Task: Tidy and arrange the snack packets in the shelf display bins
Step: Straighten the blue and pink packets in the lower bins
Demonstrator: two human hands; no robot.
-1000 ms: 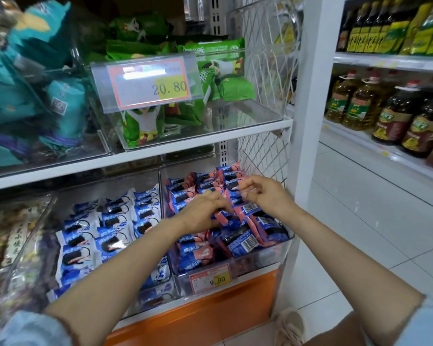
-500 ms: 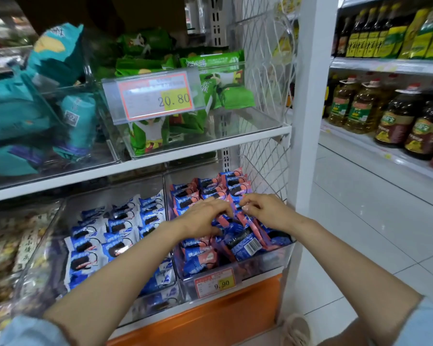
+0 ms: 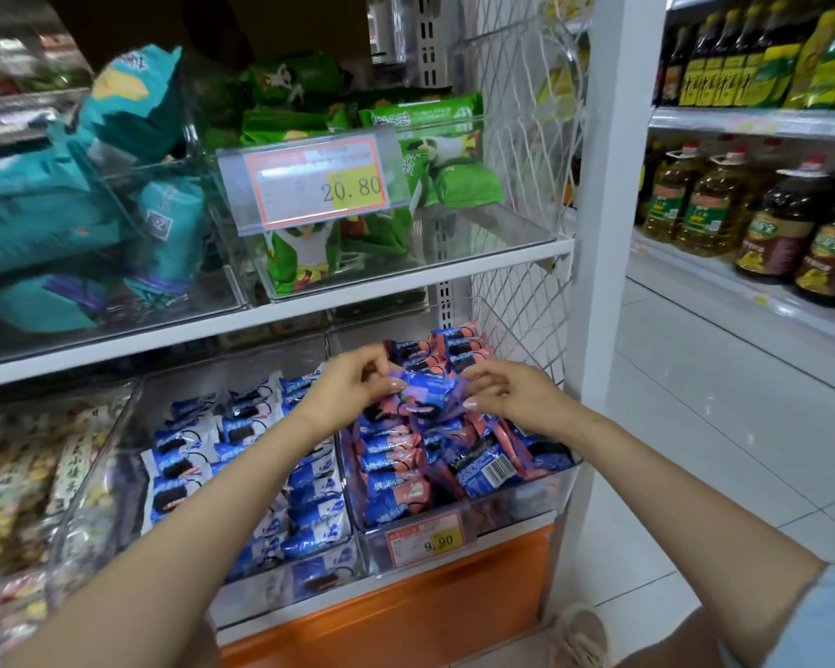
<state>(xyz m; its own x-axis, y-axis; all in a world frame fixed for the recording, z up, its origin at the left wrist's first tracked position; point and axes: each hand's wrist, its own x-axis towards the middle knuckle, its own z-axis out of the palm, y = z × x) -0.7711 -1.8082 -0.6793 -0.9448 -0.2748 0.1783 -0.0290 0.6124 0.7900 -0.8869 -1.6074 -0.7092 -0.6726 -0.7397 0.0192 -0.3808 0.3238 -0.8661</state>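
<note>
Left grip (image 3: 353, 392) and right grip (image 3: 512, 397) are pinched on the ends of a blue-and-pink packet (image 3: 425, 384), held just above the clear bin (image 3: 521, 503) at the right edge of the lower shelf (image 3: 280, 619). Straightening is judged under way; next it must be laid flat, aligned with the back rows (image 3: 459, 349).

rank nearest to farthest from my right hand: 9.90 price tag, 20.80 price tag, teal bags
1. 9.90 price tag, on the bin front below the right hand.
2. 20.80 price tag, shelf above, leftward.
3. Teal bags, far upper left.
</note>
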